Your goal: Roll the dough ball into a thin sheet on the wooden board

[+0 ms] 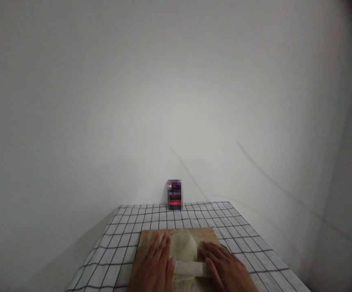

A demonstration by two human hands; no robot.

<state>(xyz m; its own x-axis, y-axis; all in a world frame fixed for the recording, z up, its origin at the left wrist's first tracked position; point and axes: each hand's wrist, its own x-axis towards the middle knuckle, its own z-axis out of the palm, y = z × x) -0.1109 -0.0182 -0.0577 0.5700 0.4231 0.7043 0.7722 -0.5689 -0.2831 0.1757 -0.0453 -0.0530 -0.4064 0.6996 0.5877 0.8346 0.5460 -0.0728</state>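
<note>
A pale rolling pin (190, 269) lies crosswise over light dough (184, 247) on a wooden board (209, 233). My left hand (156, 265) rests flat over the pin's left end, its fingers stretched forward beside the dough. Over the right end lies my right hand (226, 265), fingers extended inward and slightly bent, the thumb across the pin. Both hands press from above instead of wrapping round it. The dough bulges rounded beyond the pin, and more of it shows on the near side. Both ends of the pin are hidden under my hands.
A checked cloth (115, 247) covers the table beneath the board. At the far edge a small dark, pixelated upright object (175, 195) stands against the white wall (176, 101). Thin cable-like lines (276, 184) run across the wall at right.
</note>
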